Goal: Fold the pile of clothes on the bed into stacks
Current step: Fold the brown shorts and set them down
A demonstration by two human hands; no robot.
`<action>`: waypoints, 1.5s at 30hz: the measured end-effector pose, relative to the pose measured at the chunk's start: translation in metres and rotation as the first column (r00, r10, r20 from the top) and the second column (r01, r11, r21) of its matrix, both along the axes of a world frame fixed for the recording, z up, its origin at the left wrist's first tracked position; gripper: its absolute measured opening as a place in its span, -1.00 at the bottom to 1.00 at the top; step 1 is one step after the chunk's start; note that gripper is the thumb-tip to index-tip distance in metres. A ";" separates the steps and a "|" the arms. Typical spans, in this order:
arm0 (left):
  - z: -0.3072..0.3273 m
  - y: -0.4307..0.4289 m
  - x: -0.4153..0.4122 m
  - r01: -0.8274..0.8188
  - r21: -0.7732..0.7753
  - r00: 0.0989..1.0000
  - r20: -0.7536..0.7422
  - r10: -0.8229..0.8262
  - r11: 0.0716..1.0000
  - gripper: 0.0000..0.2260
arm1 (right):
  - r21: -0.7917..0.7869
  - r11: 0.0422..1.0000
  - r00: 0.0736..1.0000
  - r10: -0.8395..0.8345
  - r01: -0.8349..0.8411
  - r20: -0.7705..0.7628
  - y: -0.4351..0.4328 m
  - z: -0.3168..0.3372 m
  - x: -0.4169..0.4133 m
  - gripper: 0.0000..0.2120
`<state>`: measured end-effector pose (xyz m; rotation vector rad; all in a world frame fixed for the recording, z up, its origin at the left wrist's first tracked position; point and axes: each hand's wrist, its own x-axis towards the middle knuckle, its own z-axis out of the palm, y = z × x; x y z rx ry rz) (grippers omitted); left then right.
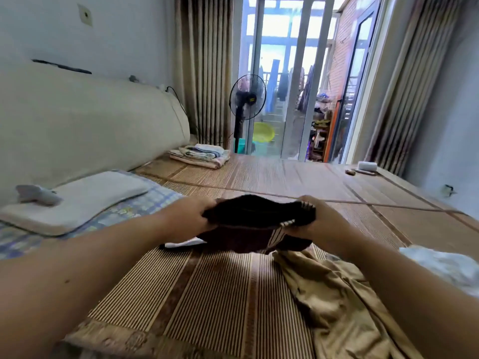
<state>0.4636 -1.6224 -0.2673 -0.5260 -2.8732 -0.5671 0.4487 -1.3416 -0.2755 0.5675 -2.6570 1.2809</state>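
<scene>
Head view: the left hand (pixel 190 218) and the right hand (pixel 320 222) each grip one end of a dark brown, partly folded cloth garment (pixel 252 216). Their fingers curl round it and hold it just above the middle of the striped woven bed mat (pixel 207 294). A crumpled khaki fabric garment (pixel 326 294) lies by the mat's near right edge. A folded stack of pale striped towels (pixel 201 154) sits at the far left corner.
</scene>
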 end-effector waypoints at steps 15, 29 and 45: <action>-0.173 -0.008 0.047 -0.342 0.366 0.589 0.801 -0.106 0.866 -0.47 | -0.107 0.994 0.814 0.078 -0.019 0.575 0.007 -0.150 0.034 -0.50; -0.189 0.000 -0.081 -0.562 0.019 0.768 0.384 0.513 0.827 -0.44 | 0.344 0.918 0.949 -0.265 0.195 0.168 -0.082 -0.179 -0.101 -0.50; -0.229 -0.025 -0.072 -0.535 -0.170 0.700 0.458 0.547 0.827 -0.21 | 0.381 0.834 0.841 -0.498 0.398 0.212 -0.058 -0.222 -0.099 -0.22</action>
